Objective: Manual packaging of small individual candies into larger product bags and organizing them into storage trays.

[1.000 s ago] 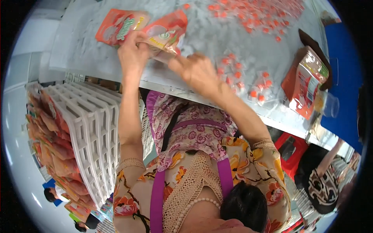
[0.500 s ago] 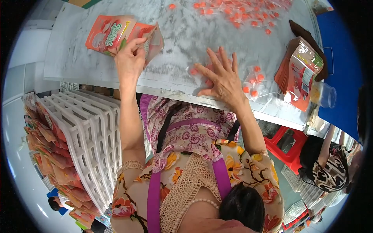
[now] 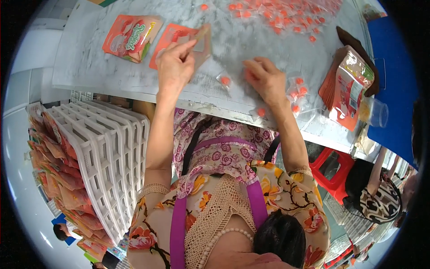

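Note:
My left hand (image 3: pixel 176 67) pinches an orange-red pouch with a clear window (image 3: pixel 168 35), holding it just above the table. Left of it lies a matching pouch (image 3: pixel 130 38), flat on the table. My right hand (image 3: pixel 270 81) is curled closed over the table; its fingers hide whatever may be inside. One small wrapped orange candy (image 3: pixel 225 80) lies between my hands, and another candy (image 3: pixel 261 112) sits by the near edge. Several wrapped candies (image 3: pixel 300 91) lie beside my right wrist.
A large heap of wrapped candies (image 3: pixel 291 18) covers the far side. At the right stand a stack of pouches (image 3: pixel 345 92) and a clear plastic cup (image 3: pixel 378 112). White plastic trays (image 3: pixel 105 166) are stacked left, below the table. A red stool (image 3: pixel 333 172) stands right.
My left hand has moved right, drawing one pouch away from the other. My right hand has gone from spread flat over candies to curled closed, slightly raised.

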The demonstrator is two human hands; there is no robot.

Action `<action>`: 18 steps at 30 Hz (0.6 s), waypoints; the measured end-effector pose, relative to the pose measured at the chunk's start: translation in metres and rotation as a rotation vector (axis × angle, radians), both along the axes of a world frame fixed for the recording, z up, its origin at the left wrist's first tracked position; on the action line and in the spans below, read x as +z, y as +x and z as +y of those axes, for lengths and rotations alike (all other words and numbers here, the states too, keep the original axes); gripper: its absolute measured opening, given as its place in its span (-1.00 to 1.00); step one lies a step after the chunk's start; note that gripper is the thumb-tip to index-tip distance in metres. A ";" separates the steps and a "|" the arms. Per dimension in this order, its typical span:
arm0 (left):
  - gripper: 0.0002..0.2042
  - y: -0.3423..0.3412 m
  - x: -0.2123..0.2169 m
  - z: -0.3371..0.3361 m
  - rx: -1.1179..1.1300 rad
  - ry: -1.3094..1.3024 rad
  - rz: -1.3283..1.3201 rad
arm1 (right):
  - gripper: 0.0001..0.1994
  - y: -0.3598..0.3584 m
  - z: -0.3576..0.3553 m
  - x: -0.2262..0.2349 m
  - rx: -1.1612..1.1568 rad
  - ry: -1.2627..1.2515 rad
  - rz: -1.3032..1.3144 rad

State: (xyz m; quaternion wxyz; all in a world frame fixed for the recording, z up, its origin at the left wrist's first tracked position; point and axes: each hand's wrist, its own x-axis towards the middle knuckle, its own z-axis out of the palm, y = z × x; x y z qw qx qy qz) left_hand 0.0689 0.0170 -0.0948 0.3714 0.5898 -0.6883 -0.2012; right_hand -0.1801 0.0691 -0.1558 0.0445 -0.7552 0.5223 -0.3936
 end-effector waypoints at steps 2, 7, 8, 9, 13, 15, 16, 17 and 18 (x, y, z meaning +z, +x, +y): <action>-0.71 -0.010 0.002 0.001 0.003 0.001 0.000 | -0.76 0.000 -0.010 0.011 -0.065 -0.065 -0.215; -0.68 -0.037 0.017 0.005 -0.036 0.005 -0.049 | -0.77 0.028 -0.027 0.085 -0.422 0.254 -1.091; -0.68 -0.042 0.017 0.005 -0.081 -0.050 -0.090 | -0.76 0.042 -0.033 0.096 -0.273 0.151 -1.408; -0.68 -0.054 0.034 0.008 -0.076 0.094 -0.146 | -0.74 0.054 -0.039 0.101 -0.117 0.031 -1.713; -0.71 -0.063 0.028 0.004 -0.146 -0.040 -0.133 | -0.77 0.095 -0.057 0.101 -0.187 0.020 -1.884; -0.73 -0.064 0.036 0.002 -0.072 0.224 0.063 | -0.78 0.095 -0.055 0.086 -0.237 0.049 -1.684; -0.73 -0.062 0.036 0.001 -0.067 0.223 0.062 | -0.80 0.095 -0.052 0.082 -0.288 0.081 -1.478; -0.73 -0.060 0.036 -0.001 -0.049 0.256 0.105 | -0.80 0.096 -0.049 0.079 -0.284 0.084 -1.479; -0.73 -0.059 0.035 -0.002 -0.032 0.289 0.148 | -0.82 0.097 -0.046 0.077 -0.251 0.132 -1.414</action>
